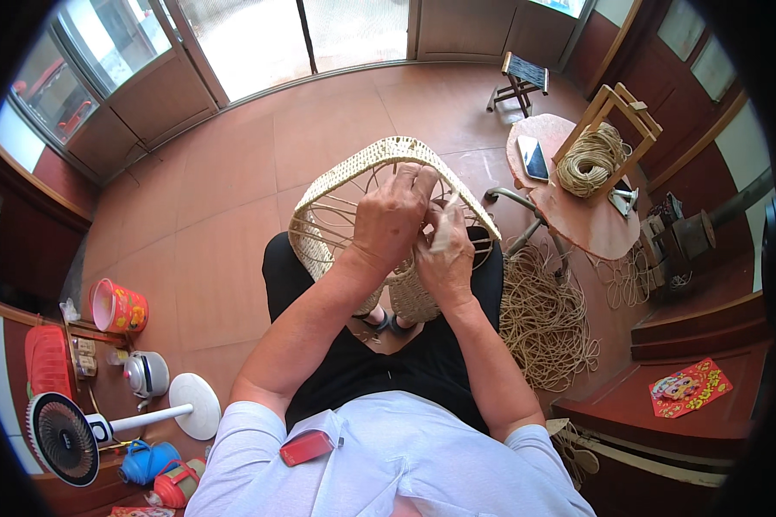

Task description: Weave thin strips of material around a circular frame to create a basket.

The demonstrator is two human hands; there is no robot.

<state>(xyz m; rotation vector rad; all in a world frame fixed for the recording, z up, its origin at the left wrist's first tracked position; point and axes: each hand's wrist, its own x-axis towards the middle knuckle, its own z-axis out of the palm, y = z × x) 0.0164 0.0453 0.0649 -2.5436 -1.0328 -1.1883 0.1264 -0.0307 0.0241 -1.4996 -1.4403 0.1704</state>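
Note:
A half-woven frame of pale straw cord (397, 148) rests between my knees, its braided rim curving away from me and thin cords strung loosely across the opening. My left hand (392, 215) is over the opening, fingers curled down and pinched together at the strung cords. Close beside it on the right, my right hand (447, 263) is also closed, its fingertips almost meeting the left ones and partly blurred. What the fingertips grip is hidden. Below my hands, a densely woven part (414, 300) of the piece hangs toward my feet.
A large tangle of loose cord (543, 319) lies on the floor right of my legs. A wooden-topped table (547, 129) holds a phone (533, 159) and a coil of cord (591, 164). Beyond it stands a folding stool (522, 77). A fan (65, 439), kettle (147, 375) and bucket (119, 306) are left.

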